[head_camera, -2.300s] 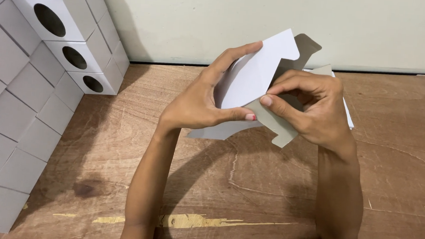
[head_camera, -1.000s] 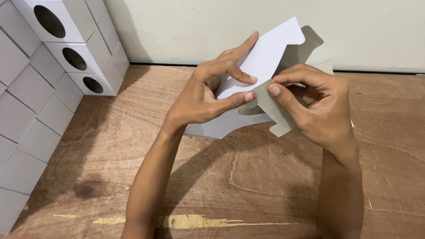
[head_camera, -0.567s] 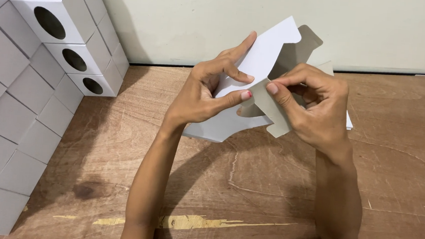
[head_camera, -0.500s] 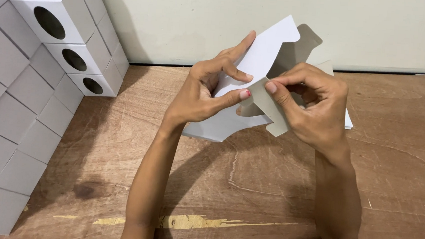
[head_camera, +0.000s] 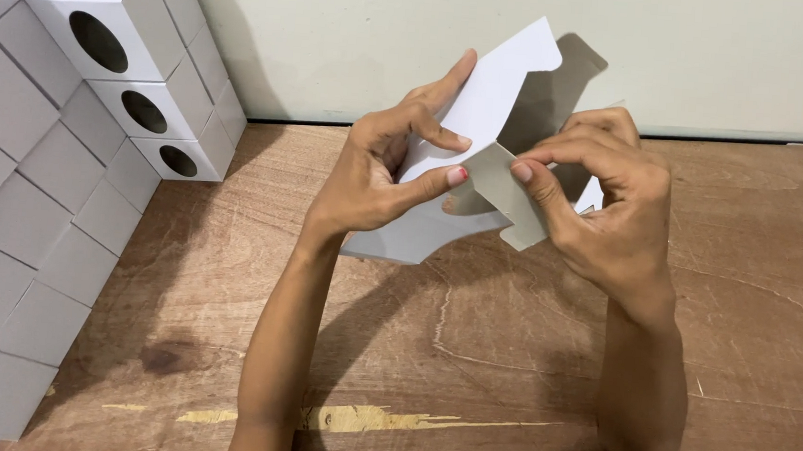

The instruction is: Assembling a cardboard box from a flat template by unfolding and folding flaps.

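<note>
The left hand [head_camera: 372, 172] pinched the flat white cardboard box cutout [head_camera: 485, 109]; the right hand [head_camera: 601, 197] gripped its grey flap [head_camera: 508, 191] — best folded slowly, right along the crease.

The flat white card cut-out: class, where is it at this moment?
In the head view, the white card cut-out is upper centre, held above the wooden table between the left hand and right hand.

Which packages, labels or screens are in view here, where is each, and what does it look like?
Flat box blank: held above the wooden table by the left hand and right hand; white outside, grey flap.
Stacked folded boxes: far left by the wall; white cubes, dark oval cut-outs on three.
No labels or screens visible.
</note>
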